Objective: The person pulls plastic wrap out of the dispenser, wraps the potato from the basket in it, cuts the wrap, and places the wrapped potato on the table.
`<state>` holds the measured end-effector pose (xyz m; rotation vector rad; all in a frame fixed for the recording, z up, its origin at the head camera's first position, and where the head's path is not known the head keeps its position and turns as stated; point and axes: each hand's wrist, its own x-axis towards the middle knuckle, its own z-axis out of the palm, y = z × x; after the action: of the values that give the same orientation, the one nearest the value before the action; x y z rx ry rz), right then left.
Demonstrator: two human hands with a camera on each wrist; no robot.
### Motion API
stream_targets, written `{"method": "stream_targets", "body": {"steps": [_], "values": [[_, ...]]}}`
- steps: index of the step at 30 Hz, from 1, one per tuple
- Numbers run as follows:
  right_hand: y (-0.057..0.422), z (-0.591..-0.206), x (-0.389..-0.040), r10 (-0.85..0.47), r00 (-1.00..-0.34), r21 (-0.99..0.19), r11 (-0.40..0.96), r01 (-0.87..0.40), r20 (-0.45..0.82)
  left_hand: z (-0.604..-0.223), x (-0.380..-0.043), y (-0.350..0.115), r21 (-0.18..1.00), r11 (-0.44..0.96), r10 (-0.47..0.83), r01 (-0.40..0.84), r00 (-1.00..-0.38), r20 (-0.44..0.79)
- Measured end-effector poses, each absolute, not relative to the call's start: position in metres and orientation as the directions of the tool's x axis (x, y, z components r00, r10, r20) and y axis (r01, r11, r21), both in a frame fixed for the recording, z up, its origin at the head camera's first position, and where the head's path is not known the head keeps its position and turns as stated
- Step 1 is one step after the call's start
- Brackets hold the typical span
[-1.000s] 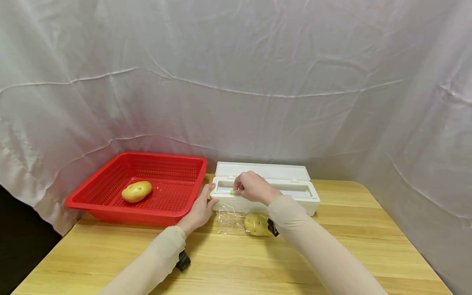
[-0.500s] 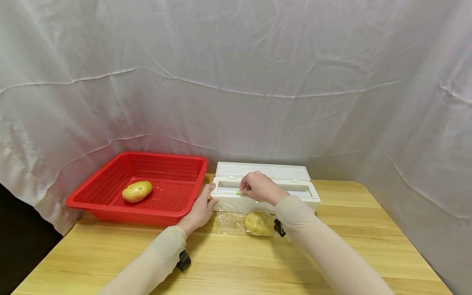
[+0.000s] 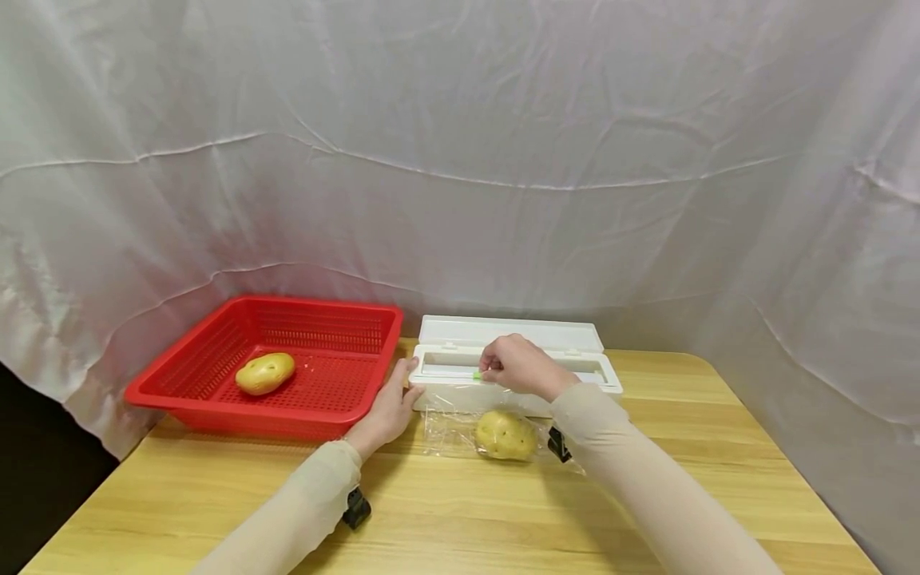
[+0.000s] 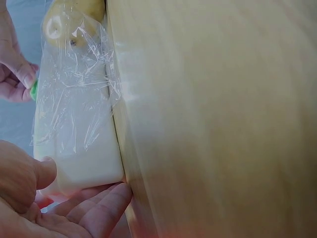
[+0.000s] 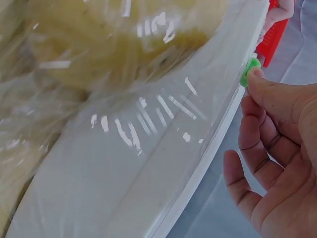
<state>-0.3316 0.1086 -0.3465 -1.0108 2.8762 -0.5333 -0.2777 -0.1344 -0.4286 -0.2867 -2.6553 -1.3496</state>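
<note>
A white cling film dispenser [image 3: 467, 398] lies lengthwise on the table with its lid raised at the back. My left hand [image 3: 388, 409] holds its left end, thumb and fingers on either side of the corner in the left wrist view. My right hand [image 3: 523, 367] pinches a small green slide cutter [image 5: 251, 69] on the dispenser's edge. Clear cling film [image 4: 74, 94] hangs over the dispenser's front onto the table. A potato [image 3: 505, 436] lies in front of the dispenser, covered by the film.
A red plastic basket [image 3: 251, 411] stands left of the dispenser, close to my left forearm, and holds another potato [image 3: 265, 374]. Bare wooden table [image 3: 460, 511] extends in front. A pale curtain [image 3: 460, 200] hangs behind.
My right hand has slid to the right along the dispenser's edge with the green slide cutter. More of the wrapped potato shows. My left hand has stayed at the left end.
</note>
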Motion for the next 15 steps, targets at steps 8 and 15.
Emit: {"method": "stream_targets", "body": {"steps": [8,15], "values": [[0.122,-0.345,-0.330,-0.609,-0.790,-0.332,0.733,-0.594,0.071,-0.426,-0.276,-0.135,0.780,0.581,0.108,0.234,-0.971,0.211],[0.139,-0.347,-0.330,-0.593,-0.802,-0.329,0.746,-0.579,0.069,-0.425,-0.276,-0.135,0.785,0.575,0.107,0.230,-0.973,0.206]]}}
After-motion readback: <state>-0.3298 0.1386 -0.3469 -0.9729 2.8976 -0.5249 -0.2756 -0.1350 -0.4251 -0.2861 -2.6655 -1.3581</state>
